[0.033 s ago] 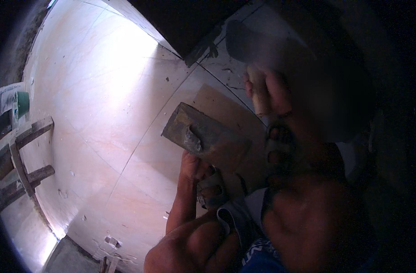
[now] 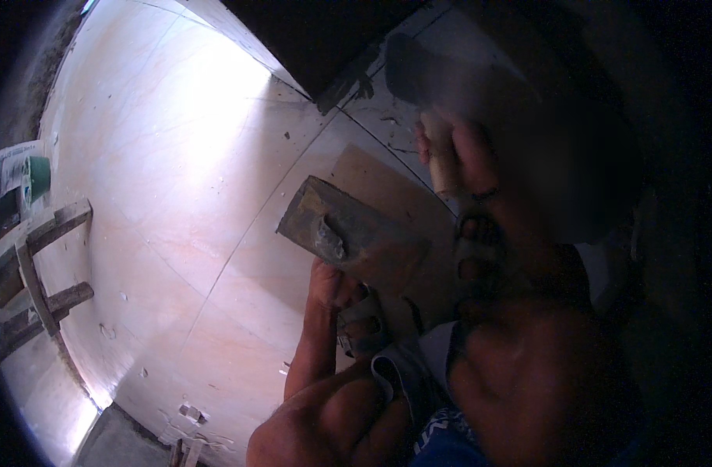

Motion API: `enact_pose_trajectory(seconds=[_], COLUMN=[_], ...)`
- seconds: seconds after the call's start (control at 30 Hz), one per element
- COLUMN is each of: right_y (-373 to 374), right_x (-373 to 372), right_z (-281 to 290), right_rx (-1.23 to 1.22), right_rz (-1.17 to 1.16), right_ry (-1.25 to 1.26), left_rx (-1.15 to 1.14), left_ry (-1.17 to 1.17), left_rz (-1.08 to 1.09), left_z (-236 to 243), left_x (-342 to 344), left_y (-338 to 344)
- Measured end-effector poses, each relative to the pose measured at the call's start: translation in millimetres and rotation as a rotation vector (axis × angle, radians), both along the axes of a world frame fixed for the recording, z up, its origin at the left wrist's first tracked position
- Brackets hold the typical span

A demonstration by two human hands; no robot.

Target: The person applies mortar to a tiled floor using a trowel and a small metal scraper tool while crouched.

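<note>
My left hand (image 2: 328, 284) is closed beneath a rectangular metal board (image 2: 375, 237), gripping it from below; its handle is hidden. A small grey lump of paste (image 2: 332, 241) sits on the board. My right hand (image 2: 461, 156) is closed on a pale cylindrical tool handle (image 2: 441, 167). Beyond that hand is a dark blurred shape (image 2: 406, 70), too dim to tell whether it is part of the tool. My sandalled feet (image 2: 472, 253) are below my hands on the pale tiled floor (image 2: 153, 233).
At the left stand a wooden frame (image 2: 52, 226) and a green container (image 2: 35, 177) beside whitish paper or packaging (image 2: 5, 167). A dark block or wall corner (image 2: 325, 47) juts in at the top. Small white debris (image 2: 192, 412) lies near the lower edge. The right side is dark.
</note>
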State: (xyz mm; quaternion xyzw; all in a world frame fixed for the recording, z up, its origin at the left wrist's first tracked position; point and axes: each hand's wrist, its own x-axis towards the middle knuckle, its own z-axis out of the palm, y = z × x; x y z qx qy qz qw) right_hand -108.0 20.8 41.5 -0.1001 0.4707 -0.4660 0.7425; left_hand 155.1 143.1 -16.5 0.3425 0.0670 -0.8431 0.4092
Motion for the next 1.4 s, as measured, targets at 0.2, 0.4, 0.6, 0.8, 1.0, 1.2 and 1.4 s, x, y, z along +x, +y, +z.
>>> enact_pose_trajectory(seconds=[0.2,0.4,0.6,0.8,1.0,1.2,1.4], right_y=[-12.5,-16.2,-14.5,-5.8,-0.3,15.4,20.9], right_x=[12.0,11.9,20.2,28.3,37.1,34.9,6.8], right_z=[-8.2,-14.5,-27.1,-24.2,-11.4,-4.6,-4.3], right_rx=[-0.011,0.062,0.048,-0.002,-0.006,0.016,0.068], right_rz=[0.023,-0.013,0.014,0.030,0.108,0.231,0.074], right_ry=[-0.127,-0.195,-0.217,-0.054,0.047,0.003,0.009], left_rx=[-0.029,-0.041,-0.092,-0.138,-0.151,-0.131,-0.117], left_ry=[-0.012,0.029,0.035,0.065,0.079,0.099,0.021], left_rz=[0.037,0.027,0.038,0.009,0.032,0.023,0.026], left_z=[3.4,-0.4,2.6,5.5,4.8,2.2,-0.8], left_x=[3.9,4.9,5.6,2.9,3.9,4.6,8.2], left_y=[2.0,1.7,2.7,-0.2,0.3,2.2,2.0])
